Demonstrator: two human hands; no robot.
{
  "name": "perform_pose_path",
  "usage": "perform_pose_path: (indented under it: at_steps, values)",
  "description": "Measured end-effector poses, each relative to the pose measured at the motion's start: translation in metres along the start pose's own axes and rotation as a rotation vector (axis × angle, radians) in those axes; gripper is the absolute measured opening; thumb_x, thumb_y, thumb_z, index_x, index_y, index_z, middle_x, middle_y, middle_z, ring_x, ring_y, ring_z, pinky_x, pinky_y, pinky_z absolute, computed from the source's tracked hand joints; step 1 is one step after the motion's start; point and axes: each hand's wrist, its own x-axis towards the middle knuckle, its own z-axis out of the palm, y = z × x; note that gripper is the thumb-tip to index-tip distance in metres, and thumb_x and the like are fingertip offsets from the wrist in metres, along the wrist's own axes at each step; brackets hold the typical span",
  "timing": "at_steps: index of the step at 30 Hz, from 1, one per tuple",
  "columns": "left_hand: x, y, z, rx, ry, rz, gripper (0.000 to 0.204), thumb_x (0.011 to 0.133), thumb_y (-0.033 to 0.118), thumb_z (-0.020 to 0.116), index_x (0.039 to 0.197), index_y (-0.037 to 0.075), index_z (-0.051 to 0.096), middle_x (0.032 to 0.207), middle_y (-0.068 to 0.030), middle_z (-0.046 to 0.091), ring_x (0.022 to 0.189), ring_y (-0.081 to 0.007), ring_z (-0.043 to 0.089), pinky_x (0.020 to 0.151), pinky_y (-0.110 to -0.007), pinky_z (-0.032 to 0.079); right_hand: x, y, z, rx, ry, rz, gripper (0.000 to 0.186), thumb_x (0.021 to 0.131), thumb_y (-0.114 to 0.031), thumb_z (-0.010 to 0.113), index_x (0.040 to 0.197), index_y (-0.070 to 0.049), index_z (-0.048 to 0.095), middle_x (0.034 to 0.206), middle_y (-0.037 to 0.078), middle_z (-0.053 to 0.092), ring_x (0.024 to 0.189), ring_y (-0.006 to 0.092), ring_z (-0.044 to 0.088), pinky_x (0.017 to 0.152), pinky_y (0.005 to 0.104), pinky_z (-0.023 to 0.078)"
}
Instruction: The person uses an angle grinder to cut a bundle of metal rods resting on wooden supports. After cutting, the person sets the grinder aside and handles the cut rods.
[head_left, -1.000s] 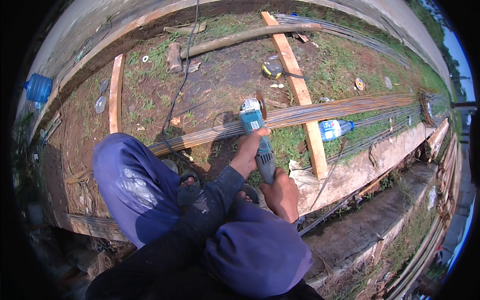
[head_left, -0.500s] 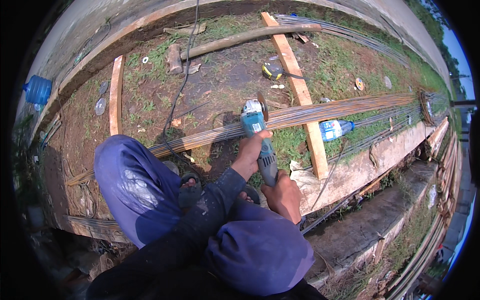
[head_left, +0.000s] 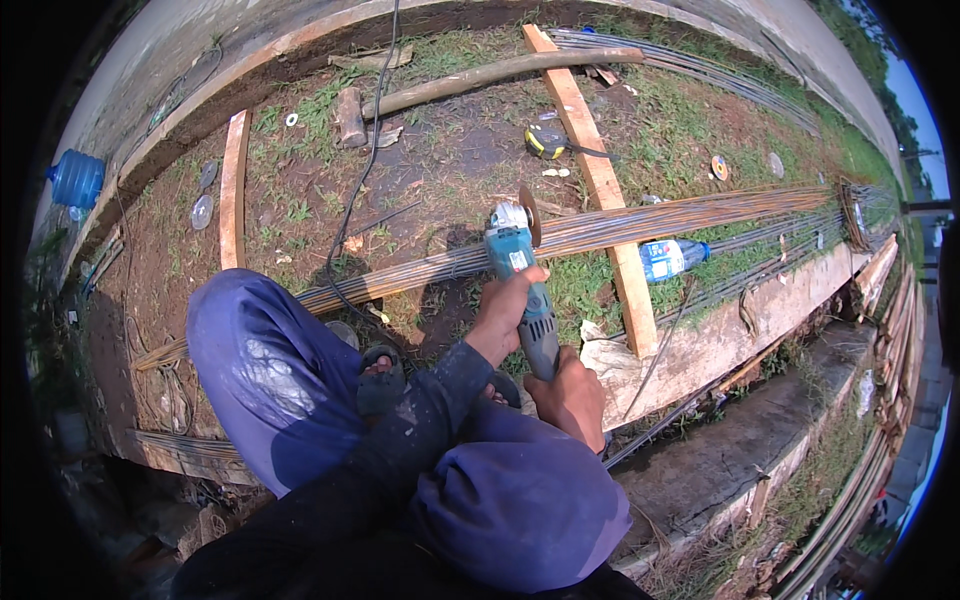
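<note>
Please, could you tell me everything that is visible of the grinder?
The grinder has a teal body with a pale label, a silver, metal-looking head and a grey, slotted rear. A thin brown disc stands upright at the head's right; whether it spins or touches the bars is unclear. The grinder points forward, the left hand gripping its body, the right hand its rear.

On my feed I see patchy, grassy ground (head_left: 455, 150). Two timbers (head_left: 593, 165), a tape measure (head_left: 545, 142) and a round disc (head_left: 719, 168) lie there.
</note>
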Motion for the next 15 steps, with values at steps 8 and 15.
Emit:
perform_pose_path:
  at_steps: [8,15]
  values:
    - [-0.006,-0.003,0.003,0.019,-0.006,0.005,0.032,0.081,0.021,0.077,0.103,0.001,0.064,0.084,-0.0038,0.059,0.071,-0.0161,0.058,0.065,-0.037,0.049,-0.003,0.002,-0.001,-0.037,-0.020,0.058,0.047,0.078,-0.028,0.078,0.110,0.003,0.062,0.096,0.030,0.071,0.097,0.0451,0.070,0.086,0.0507,0.054]
    - [-0.008,-0.011,-0.004,0.031,-0.019,0.004,0.036,0.084,0.022,0.074,0.110,0.001,0.062,0.089,-0.0090,0.064,0.072,-0.0203,0.063,0.066,-0.039,0.053,-0.011,0.003,0.000,-0.015,-0.021,0.032,0.046,0.078,-0.029,0.077,0.104,0.005,0.060,0.092,0.035,0.069,0.094,0.0502,0.068,0.085,0.0536,0.052]
